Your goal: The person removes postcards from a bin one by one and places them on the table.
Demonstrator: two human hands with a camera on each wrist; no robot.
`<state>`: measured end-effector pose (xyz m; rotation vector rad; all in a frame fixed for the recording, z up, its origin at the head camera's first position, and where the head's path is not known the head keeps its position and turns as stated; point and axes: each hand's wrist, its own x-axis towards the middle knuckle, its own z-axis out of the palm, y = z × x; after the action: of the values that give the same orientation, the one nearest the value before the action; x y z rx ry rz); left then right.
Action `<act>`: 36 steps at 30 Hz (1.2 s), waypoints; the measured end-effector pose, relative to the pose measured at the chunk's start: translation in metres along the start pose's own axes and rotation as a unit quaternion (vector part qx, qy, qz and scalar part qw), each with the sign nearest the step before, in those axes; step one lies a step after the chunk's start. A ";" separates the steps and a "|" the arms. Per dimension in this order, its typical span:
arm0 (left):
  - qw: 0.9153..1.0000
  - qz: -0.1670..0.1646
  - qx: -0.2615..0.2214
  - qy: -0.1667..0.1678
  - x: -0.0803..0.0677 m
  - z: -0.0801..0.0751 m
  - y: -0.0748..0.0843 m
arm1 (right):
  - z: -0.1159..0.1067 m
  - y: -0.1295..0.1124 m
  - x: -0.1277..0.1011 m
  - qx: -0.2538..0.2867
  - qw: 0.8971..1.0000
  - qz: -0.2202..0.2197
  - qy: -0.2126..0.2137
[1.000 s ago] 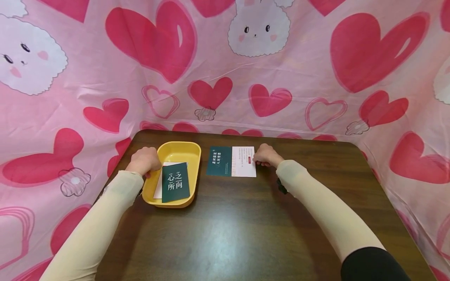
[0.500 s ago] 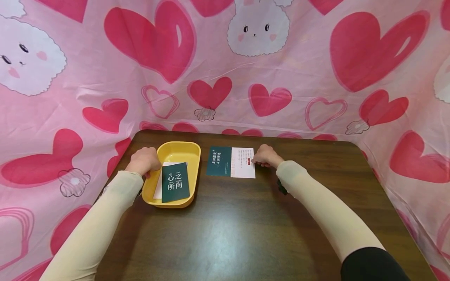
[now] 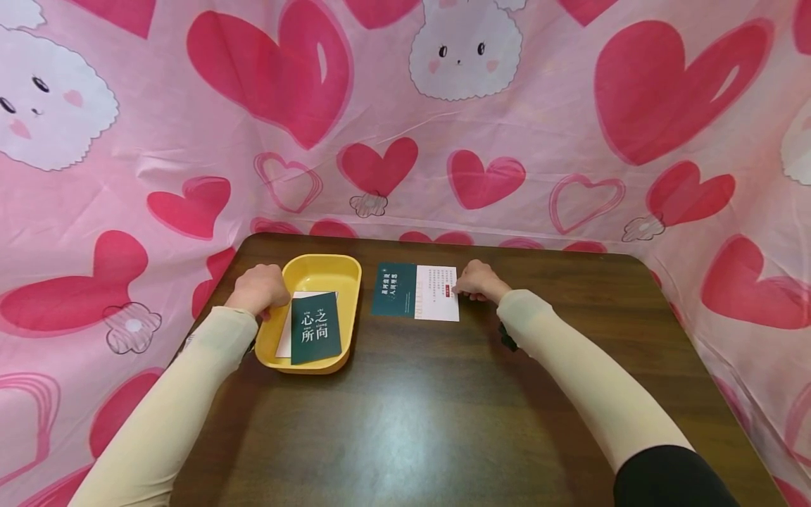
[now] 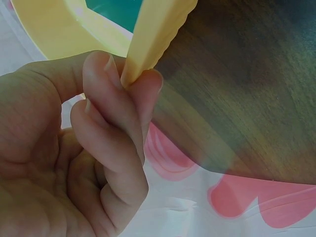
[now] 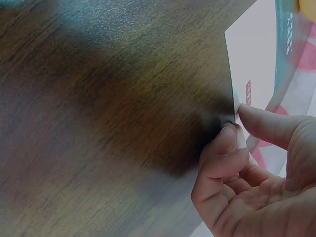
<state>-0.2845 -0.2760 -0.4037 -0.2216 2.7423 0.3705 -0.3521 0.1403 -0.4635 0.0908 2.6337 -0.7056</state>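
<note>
The left hand grips the left rim of a yellow tray that sits on the left part of the dark wooden desk. In the left wrist view its fingers are curled, pinching the tray's thin scalloped edge between thumb and fingertips. Inside the tray lies a dark green card with white characters, tilted a little and resting partly over a white sheet.

Just right of the tray, flat on the desk, lies a second card, its left part dark green and its right part white with small print. The right hand is at the card's right edge. In the right wrist view its fingers are curled, with thumb and fingertips closing on that edge of the card.

A pink cloth with red hearts and white bunny faces hangs round the far and side edges of the desk.
</note>
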 end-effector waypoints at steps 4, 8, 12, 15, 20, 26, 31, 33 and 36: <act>1.000 -0.004 -0.007 -0.002 0.002 0.001 -0.001 | 0.001 0.002 0.002 0.001 1.000 0.001 0.003; 1.000 -0.004 -0.006 -0.001 0.004 0.001 -0.001 | 0.001 0.003 0.003 -0.001 1.000 0.005 0.003; 1.000 -0.005 -0.008 -0.001 0.005 0.001 -0.002 | 0.000 0.003 0.004 -0.001 1.000 0.006 0.001; 1.000 -0.009 -0.013 -0.005 0.005 0.001 -0.003 | 0.000 0.002 0.004 0.000 1.000 0.006 0.000; 1.000 -0.009 -0.009 -0.005 0.005 0.002 -0.003 | 0.001 0.003 0.007 0.001 1.000 0.008 -0.001; 1.000 -0.011 -0.010 -0.005 0.005 0.002 -0.003 | 0.000 0.004 0.007 0.001 1.000 0.005 -0.005; 1.000 -0.012 -0.010 -0.004 0.006 0.002 -0.003 | 0.000 0.004 0.005 0.004 1.000 0.003 -0.008; 1.000 -0.012 -0.007 -0.004 0.006 0.002 -0.003 | -0.001 0.004 0.004 0.003 1.000 0.003 -0.006; 1.000 -0.012 -0.005 -0.004 0.007 0.002 -0.004 | -0.001 0.004 0.005 0.003 1.000 0.002 -0.005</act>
<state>-0.2895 -0.2798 -0.4090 -0.2545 2.7277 0.3792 -0.3561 0.1438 -0.4664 0.0941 2.6212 -0.7117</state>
